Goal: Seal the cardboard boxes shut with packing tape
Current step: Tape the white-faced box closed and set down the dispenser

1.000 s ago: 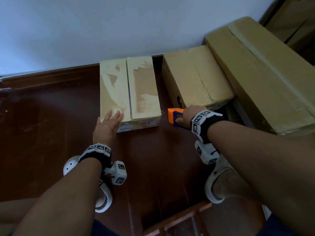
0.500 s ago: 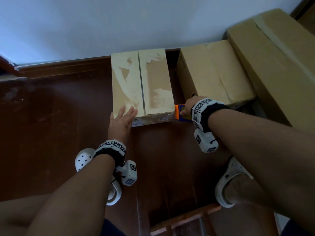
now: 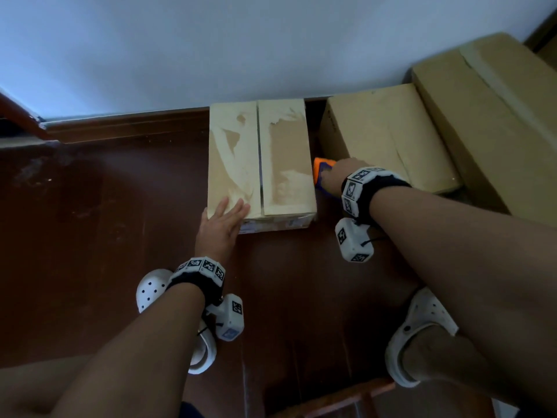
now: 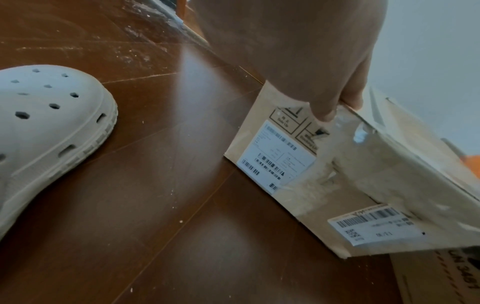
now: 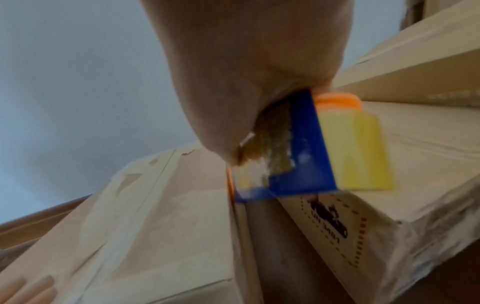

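Left hand (image 3: 221,224) flat, fingers straight, on near-left corner of small box (image 3: 260,158); long axis runs toward the wall. Right hand (image 3: 333,179) grips orange-blue tape dispenser (image 3: 321,170), now raised beside the box's right edge, off the floor. Three boxes total.

Both arms bare, reaching forward and down, a tracker band on each wrist. Left hand (image 3: 221,224): fingers straight and together, palm down, fingertips (image 4: 326,115) pressing flat on the near left corner of the box (image 3: 259,158). Right hand (image 3: 333,179): reaches further forward than the left, fingers curled tight, grip closed around the tape dispenser (image 5: 306,148), knuckles up. Both feet in white clogs.
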The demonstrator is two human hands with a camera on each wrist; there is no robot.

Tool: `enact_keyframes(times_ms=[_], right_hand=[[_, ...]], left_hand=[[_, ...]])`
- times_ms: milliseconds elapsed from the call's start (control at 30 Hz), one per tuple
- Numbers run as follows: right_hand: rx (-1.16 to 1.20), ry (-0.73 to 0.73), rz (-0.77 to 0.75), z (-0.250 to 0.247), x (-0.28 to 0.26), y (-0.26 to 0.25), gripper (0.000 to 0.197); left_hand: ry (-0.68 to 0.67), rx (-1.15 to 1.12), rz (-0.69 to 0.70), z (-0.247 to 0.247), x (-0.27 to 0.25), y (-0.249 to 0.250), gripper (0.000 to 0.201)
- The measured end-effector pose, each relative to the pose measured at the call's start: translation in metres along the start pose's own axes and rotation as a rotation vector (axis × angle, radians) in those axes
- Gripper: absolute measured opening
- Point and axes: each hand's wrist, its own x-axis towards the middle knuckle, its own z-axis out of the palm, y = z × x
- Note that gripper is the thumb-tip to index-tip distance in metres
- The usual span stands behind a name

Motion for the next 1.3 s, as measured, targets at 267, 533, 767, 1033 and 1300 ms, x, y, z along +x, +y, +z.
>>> enact_keyframes(times_ms=[267,533,767,1033,1300], right_hand=[[0.051,0.519,-0.314,0.006,-0.003,-0.031,0.050],[0.046,0.457,-0.466,0.032,0.007,-0.063,0.047],[0.219,0.685,-0.643,0.036,-0.015,-0.033,0.018],[-0.030,0.390,-0.952,0.097,-0.047,-0.035,0.051],[-0.360,0.353,-0.892,0.146,-0.051,-0.025,0.066]], left_hand=[[0.022,-0.028,0.001,-0.004,0.000,0.005,0.039],[-0.068,0.007,-0.006,-0.011,0.003,0.004,0.045],[-0.120,0.045,-0.018,-0.014,0.006,0.005,0.046],[-0.198,0.207,0.039,-0.016,-0.014,0.024,0.064],[-0.287,0.323,0.105,-0.007,-0.014,0.017,0.072]])
